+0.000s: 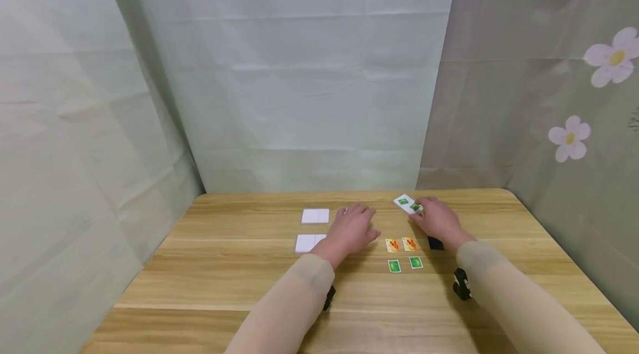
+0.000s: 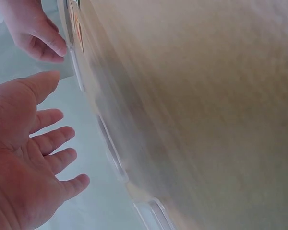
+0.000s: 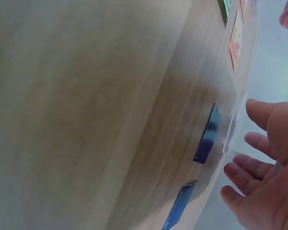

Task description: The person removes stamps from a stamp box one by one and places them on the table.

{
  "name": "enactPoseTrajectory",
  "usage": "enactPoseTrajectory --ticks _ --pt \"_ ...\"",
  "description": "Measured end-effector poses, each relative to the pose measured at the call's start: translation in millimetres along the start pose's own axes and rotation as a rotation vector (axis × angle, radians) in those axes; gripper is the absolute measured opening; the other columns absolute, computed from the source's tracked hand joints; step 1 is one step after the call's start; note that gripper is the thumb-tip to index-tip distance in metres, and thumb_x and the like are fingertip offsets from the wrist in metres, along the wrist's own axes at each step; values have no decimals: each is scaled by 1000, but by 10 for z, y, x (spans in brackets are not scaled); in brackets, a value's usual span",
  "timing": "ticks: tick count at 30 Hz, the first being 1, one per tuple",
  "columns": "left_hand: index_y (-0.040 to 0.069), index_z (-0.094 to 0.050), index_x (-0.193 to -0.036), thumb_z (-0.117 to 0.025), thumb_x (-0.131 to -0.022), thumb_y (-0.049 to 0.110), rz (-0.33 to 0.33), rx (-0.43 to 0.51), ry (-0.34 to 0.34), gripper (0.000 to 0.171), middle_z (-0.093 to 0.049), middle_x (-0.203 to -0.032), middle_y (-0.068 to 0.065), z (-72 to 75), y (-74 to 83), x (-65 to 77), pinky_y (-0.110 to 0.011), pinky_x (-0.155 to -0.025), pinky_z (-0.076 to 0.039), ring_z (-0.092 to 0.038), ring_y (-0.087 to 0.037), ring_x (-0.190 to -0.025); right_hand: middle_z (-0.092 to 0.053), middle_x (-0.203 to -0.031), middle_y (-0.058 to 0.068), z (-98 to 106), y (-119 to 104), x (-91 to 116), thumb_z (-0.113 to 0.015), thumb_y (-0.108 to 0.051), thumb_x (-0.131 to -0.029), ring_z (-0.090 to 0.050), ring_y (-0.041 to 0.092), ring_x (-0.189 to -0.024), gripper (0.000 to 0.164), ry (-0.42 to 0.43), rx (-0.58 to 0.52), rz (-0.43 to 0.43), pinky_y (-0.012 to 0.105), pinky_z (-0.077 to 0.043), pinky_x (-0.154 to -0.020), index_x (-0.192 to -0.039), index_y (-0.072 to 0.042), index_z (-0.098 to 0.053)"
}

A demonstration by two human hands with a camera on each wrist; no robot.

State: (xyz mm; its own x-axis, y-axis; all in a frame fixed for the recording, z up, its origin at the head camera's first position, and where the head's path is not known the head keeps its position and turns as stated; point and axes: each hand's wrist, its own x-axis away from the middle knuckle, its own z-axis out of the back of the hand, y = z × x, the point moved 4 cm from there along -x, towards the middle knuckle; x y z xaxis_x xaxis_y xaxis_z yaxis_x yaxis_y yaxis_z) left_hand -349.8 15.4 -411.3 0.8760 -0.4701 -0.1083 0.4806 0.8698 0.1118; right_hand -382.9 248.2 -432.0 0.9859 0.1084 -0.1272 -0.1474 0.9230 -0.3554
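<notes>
My left hand [image 1: 351, 229] is held above the table with its fingers spread and nothing in them, just right of two white cards in clear holders, a far one [image 1: 315, 216] and a near one [image 1: 305, 243]. In the left wrist view its palm and loose fingers show plainly. At the back right, my right hand [image 1: 439, 220] has its fingertips at the right end of a white card [image 1: 402, 204] bearing two green stamps. The right wrist view shows this hand's thumb and fingers apart, with the card seen edge-on beside them.
Two orange stamps [image 1: 401, 244] lie in a row between my hands. Nearer me are two green stamps, one left [image 1: 394, 266] and one right [image 1: 416, 262]. Two dark blue stamps [image 3: 209, 136] lie under the right forearm. Hanging cloth [image 1: 309, 93] borders the wooden table [image 1: 224, 282].
</notes>
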Motion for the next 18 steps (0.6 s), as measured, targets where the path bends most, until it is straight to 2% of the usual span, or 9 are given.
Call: enactPoseTrajectory --ticks 6,13,18 --pt "15 -56 -161 -68 -110 46 19 15 -2 61 -54 -165 -4 -21 -31 -18 -57 -128 -33 -42 -26 -157 -62 -143 34 -36 -10 -76 -75 -30 -107 -63 47 -121 52 -15 -8 -43 65 -51 -105 -143 6 -63" --pt "15 -56 -161 -68 -110 45 23 33 -1 60 -54 -165 -5 -35 -27 -16 -57 -129 -32 -43 -27 -157 -67 -133 32 -46 -31 -79 -77 -28 -104 -65 42 -107 42 -14 4 -56 61 -53 -97 -131 3 -67" --pt "16 -57 -160 -68 -111 45 25 16 8 58 -56 -163 -3 -44 -28 11 -55 -128 -34 -45 -25 -155 -68 -128 31 -46 -25 -65 -77 -27 -105 -65 43 -106 40 0 33 -50 61 -53 -97 -129 2 -66"
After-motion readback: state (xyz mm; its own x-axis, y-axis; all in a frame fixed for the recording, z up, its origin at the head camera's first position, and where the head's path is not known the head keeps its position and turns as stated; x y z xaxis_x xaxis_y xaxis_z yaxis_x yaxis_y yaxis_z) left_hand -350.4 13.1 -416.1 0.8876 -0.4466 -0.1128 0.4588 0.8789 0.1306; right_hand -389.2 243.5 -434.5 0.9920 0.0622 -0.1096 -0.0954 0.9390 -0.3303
